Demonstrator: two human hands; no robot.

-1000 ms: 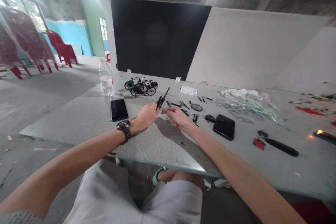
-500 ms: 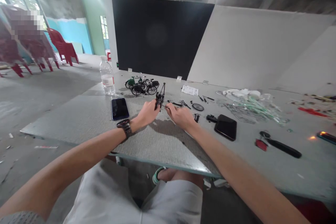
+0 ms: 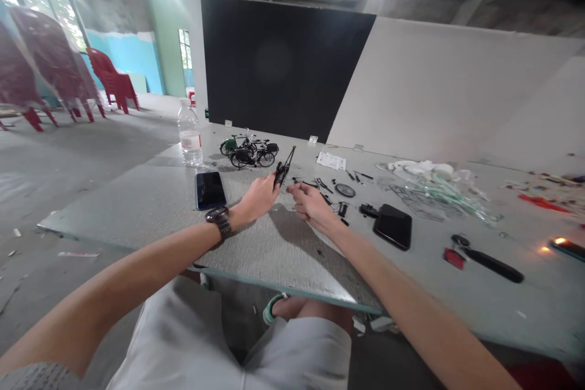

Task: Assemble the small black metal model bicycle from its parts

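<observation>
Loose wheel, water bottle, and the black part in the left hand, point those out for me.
Loose wheel [image 3: 345,189]: head view, near its hub.
Water bottle [image 3: 190,140]: head view, on its label.
Black part [image 3: 283,171]: head view, middle of its visible length.

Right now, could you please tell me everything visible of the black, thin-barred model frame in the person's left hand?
The black, thin-barred model frame may be metal or plastic. It leans, its slender bars rising rightward to a narrow tip from a denser lower part, which the bare left hand grips over the grey, flat table. The bare right hand is close beside it, but contact is unclear.
</observation>
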